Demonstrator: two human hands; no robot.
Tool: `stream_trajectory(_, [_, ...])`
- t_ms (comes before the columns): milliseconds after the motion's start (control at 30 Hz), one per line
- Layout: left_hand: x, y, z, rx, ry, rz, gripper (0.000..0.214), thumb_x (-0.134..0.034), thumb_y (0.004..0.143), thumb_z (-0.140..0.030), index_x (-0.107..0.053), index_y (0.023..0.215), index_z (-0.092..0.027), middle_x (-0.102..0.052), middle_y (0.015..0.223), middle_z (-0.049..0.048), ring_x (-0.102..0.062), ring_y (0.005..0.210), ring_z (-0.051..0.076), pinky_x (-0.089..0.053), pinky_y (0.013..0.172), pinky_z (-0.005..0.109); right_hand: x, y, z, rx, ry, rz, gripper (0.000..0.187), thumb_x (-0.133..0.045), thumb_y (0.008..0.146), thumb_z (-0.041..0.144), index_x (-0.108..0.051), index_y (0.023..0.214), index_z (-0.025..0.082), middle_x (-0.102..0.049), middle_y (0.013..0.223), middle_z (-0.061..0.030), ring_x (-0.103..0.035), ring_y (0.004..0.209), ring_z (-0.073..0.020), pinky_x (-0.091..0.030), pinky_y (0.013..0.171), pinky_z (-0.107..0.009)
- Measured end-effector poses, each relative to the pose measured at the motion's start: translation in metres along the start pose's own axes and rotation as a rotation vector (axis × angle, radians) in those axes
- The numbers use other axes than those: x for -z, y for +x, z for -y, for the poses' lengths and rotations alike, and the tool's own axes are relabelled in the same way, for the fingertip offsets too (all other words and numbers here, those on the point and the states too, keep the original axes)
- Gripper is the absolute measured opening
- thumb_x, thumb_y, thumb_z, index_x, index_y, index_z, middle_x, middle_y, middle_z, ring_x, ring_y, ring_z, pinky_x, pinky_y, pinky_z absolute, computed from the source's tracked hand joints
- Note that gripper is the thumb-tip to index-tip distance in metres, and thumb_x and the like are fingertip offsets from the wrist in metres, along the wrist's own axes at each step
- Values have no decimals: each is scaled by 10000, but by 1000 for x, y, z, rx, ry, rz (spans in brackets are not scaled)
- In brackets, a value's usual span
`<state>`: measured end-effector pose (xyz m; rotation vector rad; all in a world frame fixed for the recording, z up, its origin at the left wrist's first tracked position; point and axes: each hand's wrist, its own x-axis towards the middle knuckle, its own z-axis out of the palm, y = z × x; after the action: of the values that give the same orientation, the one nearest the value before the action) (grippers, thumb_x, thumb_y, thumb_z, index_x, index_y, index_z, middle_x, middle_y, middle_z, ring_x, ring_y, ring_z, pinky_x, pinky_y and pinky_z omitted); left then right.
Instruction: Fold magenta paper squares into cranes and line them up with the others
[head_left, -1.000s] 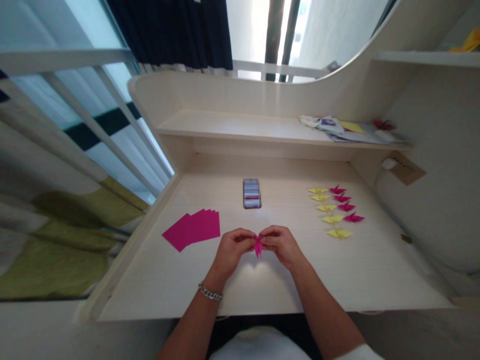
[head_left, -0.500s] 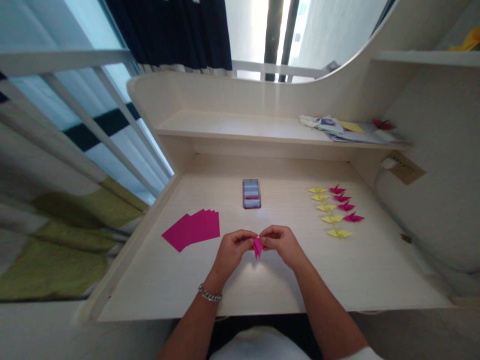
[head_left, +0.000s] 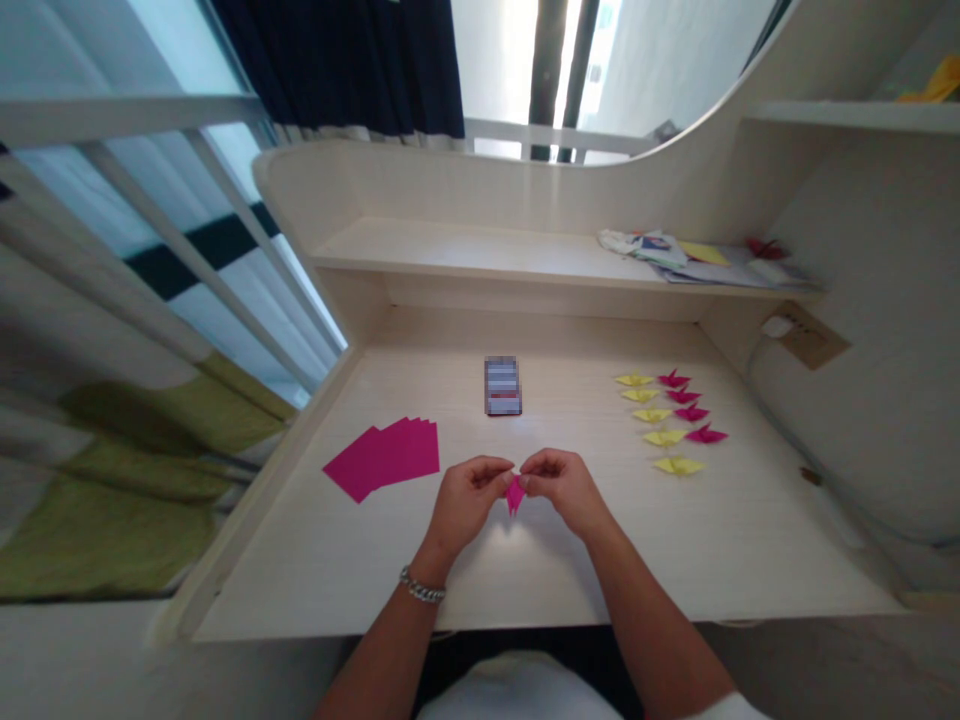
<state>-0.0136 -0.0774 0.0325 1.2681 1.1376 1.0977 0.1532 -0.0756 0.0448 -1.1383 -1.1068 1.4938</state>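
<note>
Between my fingertips, near the front middle of the desk, is a small folded piece of pink paper [head_left: 514, 496] with two narrow points hanging downward. My left hand [head_left: 472, 495] pinches its left side, and a chain bracelet circles that wrist. From the other side my right hand [head_left: 559, 485] pinches the paper's upper right. The fingers cover its top part. Fanned pink paper sheets [head_left: 386, 458] lie left of my hands. To the right stand rows of folded paper cranes, several yellow ones [head_left: 665, 438] beside several pink ones [head_left: 706, 434].
A phone [head_left: 502, 386] lies on the desk [head_left: 420, 350] beyond my hands. Above the desk's back runs a shelf [head_left: 465, 258] bearing papers [head_left: 705, 262]. A wall socket [head_left: 810, 335] with a plugged cable is at right. White railings [head_left: 225, 190] border the left side.
Almost nothing differs. Both hands keep their pinch on the folded pink paper, with only a slight shift of the fingers.
</note>
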Motion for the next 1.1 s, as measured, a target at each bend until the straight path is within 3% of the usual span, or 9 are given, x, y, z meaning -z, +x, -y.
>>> stream_trajectory(267, [-3,1,2,11,-63,-20,228,-709,704,-258,-669,892,-137,-712,777,63,-664,692,168,-537,650,278,-3,0,-1,-17,28,-45,176,-773,536,213,-670,667,158,-629,569,9,-529,507,-106,-412,519,-241])
stream_trajectory(500, [-11,-1,-5,22,-125,-121,281,-738,662,-235,-627,900,-137,-684,705,26,-635,644,134,-498,614,228,-8,0,-4,59,47,-98,162,-769,537,203,-637,628,176,-613,578,21,-520,527,-110,-415,550,-247])
stream_trajectory(633, [-14,-3,-3,51,-130,-40,304,-734,679,-307,-663,922,-138,-702,796,58,-644,722,159,-506,672,262,-10,0,-5,126,62,-159,169,-762,571,228,-612,635,186,-592,582,27,-514,541,-112,-413,554,-245])
stream_trajectory(733, [-14,-3,0,62,-76,25,249,-706,707,-359,-687,809,-132,-691,720,51,-623,657,156,-491,629,261,-11,-1,-4,142,77,-177,197,-756,602,281,-623,717,194,-613,617,17,-546,565,-129,-435,580,-264])
stream_trajectory(900, [-11,-5,-5,-17,76,16,228,-656,751,-374,-701,769,-152,-691,703,44,-605,640,158,-462,608,252,-5,-1,-2,85,4,-43,351,-742,639,334,-653,947,191,-643,661,0,-576,594,-149,-443,602,-282])
stream_trajectory(1000, [-10,-6,-10,-41,183,26,212,-641,761,-372,-713,774,-173,-703,720,42,-606,650,171,-456,607,260,-1,1,-3,85,-158,-13,215,-706,685,349,-682,796,166,-651,658,-24,-559,593,-148,-424,583,-275])
stream_trajectory(1100, [-13,-7,-11,-53,213,18,197,-638,762,-363,-723,794,-188,-715,754,43,-621,684,186,-467,639,273,-1,3,-8,126,-241,-93,178,-668,717,343,-662,683,168,-643,635,-25,-546,597,-150,-415,581,-273])
